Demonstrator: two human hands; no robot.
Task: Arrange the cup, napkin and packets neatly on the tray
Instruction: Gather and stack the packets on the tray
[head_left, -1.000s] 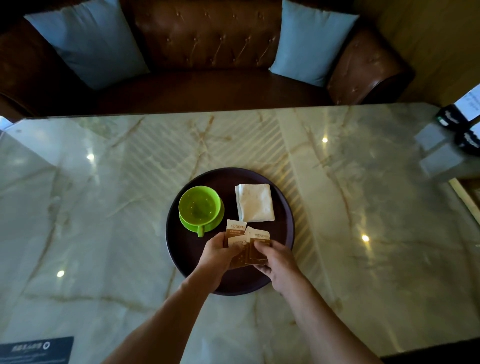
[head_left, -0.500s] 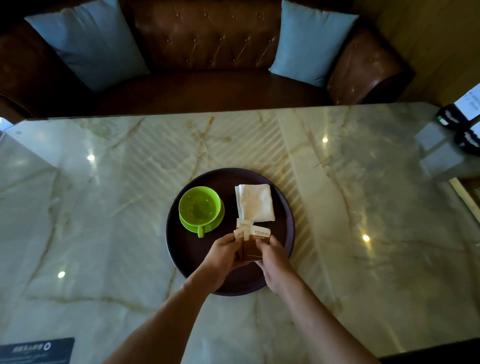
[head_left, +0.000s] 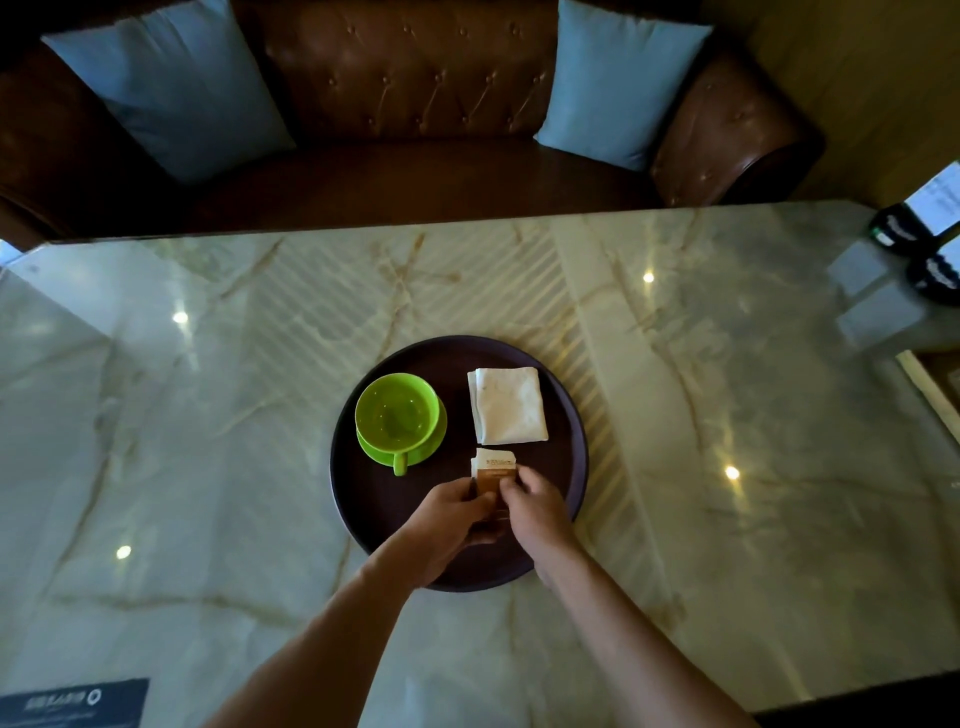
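We look down on a round dark tray (head_left: 363, 499) sitting on a glossy marbled desk (head_left: 727, 415). In the left part of the tray stands a green cup (head_left: 397, 413) on its matching green saucer (head_left: 434, 448), upright, its handle pointing toward the near side. To its right, in the far right part of the tray, lies a folded white napkin (head_left: 508, 405), flat and apart from the cup.

Just on the near side of the napkin, close to its near edge, we see the packets (head_left: 493, 470), brown with pale tops, gathered into one tight bunch. We cannot tell how many there are, since they overlap and our fingers hide their lower halves. Our left hand (head_left: 449, 519) closes on the bunch from the left, fingertips pinched against it, and our right hand (head_left: 535, 506) grips it from the right, its fingers curled over the top corner. Whether the bunch rests on the tray floor or is held slightly above it we cannot tell.

Both forearms reach in from the near edge of the desk. Beyond the far edge stands a brown tufted leather sofa (head_left: 415, 78) with a blue cushion (head_left: 166, 88) at its left end.
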